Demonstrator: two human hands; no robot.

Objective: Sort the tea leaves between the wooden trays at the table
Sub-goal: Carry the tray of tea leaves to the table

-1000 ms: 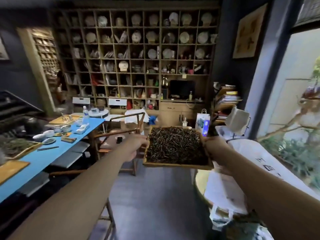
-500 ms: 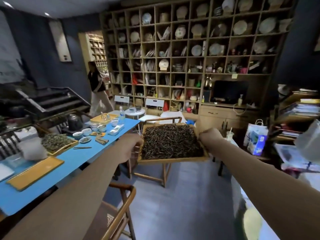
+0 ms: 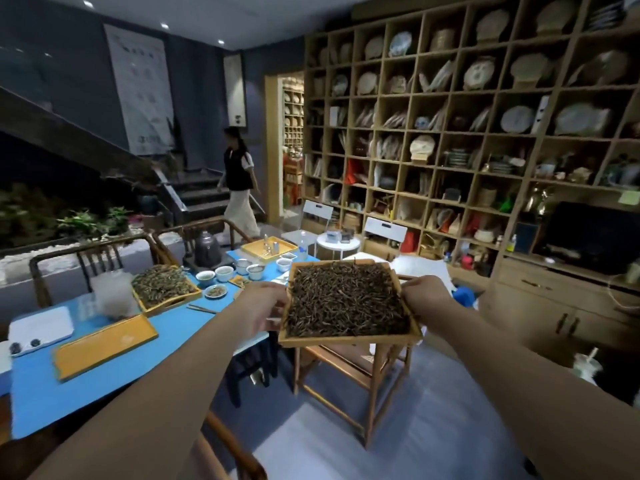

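1. Head view: we grasp the tray (image 3: pixel 349 341) of leaves (image 3: pixel 346 299) by its sides, left hand (image 3: pixel 263 311) and right hand (image 3: pixel 424 296), out over a chair (image 3: pixel 349 372), beside the table (image 3: pixel 194 327)
2. Tilted, it could spill leaves

Both arms reach forward, left hand (image 3: pixel 259 308) and right hand (image 3: pixel 425 295) each clasped shut.
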